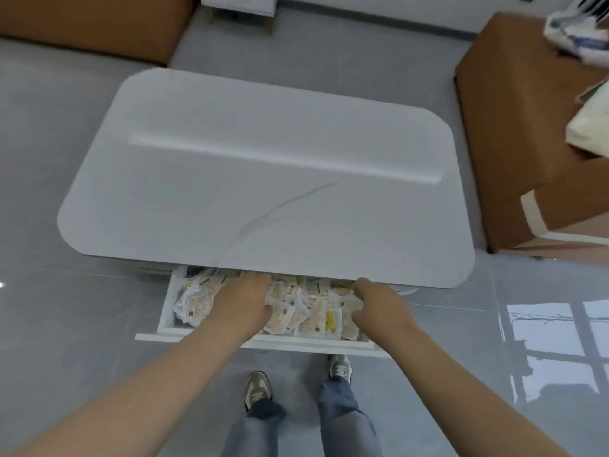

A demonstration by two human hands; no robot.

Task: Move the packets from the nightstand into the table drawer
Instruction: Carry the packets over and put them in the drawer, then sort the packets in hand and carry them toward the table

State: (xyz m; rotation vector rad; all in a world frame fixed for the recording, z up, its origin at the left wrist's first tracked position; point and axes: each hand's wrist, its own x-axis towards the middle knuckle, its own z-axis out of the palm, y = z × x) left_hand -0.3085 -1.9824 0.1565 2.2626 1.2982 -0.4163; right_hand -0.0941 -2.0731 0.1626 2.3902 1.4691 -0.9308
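A glossy grey tiled floor [66, 133] fills the room, with a window's reflection [560, 351] shining on it at the right. In the middle stands a low white table [263, 159], its top rounded at the corners and marked by one thin dark vein. To its right is a brown upholstered seat [494, 127] with pale cloth heaped at its far end. Another brown cushion [92, 24] sits at the far left, and part of a small white cabinet [237, 4] shows by the far wall.

A person stands at the near side of the table, bare forearms stretched forward. A shallow white drawer [164, 305] is pulled out from under the table edge towards them. It is crowded with packets [309, 318], mostly clear wrappers with tan contents lying loosely across one another, and one yellow packet [329, 319] right of centre. All the packets in sight are inside the drawer.

The left hand [244, 298] lies palm down on the pile left of the middle, thumb spread, fingers reaching back under the tabletop and relaxed rather than gripping. The right hand [375, 305] rests on the packets at the drawer's right end. Its fingers seem bent down into the pile, but I cannot tell whether they pinch anything.

Below the drawer are blue jeans [342, 420] and two grey trainers [257, 389] on the tiles.
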